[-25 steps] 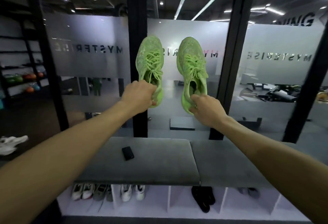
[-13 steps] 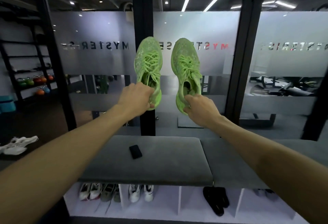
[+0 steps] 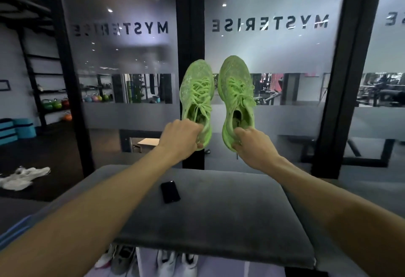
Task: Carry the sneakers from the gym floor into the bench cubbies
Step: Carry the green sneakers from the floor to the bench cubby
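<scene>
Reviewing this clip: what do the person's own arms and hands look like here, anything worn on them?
Both forearms are bare from the frame edge to the wrist. The left hand and right hand wear no gloves, and no watch, ring or wristband shows. No sleeve is visible on either arm.

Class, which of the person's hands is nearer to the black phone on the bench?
Left. The left hand is above the phone, almost directly; the right hand is above it and off to the right.

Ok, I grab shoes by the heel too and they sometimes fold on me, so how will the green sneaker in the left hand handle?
The left green sneaker probably holds its shape: gripped at the heel by the left hand, its toe stands straight up. It seems light, held by one end. Its loose laces may snag going into a cubby.
</scene>
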`<action>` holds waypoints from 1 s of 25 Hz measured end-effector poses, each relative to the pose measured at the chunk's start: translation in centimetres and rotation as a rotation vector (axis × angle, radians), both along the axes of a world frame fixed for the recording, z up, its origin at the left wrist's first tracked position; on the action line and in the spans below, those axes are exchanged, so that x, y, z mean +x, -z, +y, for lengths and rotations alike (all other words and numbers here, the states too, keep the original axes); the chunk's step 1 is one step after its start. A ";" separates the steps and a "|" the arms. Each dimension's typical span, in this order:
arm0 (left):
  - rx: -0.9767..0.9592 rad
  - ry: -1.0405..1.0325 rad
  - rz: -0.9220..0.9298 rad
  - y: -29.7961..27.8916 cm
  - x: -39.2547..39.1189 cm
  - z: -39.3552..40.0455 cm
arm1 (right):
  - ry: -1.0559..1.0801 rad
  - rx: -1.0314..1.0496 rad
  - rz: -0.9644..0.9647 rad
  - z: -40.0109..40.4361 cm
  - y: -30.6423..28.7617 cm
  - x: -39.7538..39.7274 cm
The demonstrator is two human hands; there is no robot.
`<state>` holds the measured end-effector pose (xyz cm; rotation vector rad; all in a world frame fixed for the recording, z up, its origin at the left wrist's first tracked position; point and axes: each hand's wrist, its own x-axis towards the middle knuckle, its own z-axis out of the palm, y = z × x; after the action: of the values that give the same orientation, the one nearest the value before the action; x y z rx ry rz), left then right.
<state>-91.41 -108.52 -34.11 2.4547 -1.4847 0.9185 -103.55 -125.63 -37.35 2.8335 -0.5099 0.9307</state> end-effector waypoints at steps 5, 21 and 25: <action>0.001 0.018 0.042 13.0 1.7 -0.7 | 0.024 0.051 0.035 -0.3 13.0 0.8; 0.259 0.053 0.250 45.6 -9.2 12.1 | 0.062 0.247 0.279 14.1 45.7 -11.8; 0.341 0.053 0.360 51.3 -9.3 12.5 | 0.055 0.346 0.394 15.7 50.8 -12.6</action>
<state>-100.66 -95.97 -85.43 2.6052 -1.6669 0.2033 -116.16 -109.89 -88.15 3.1679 -0.7507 0.2758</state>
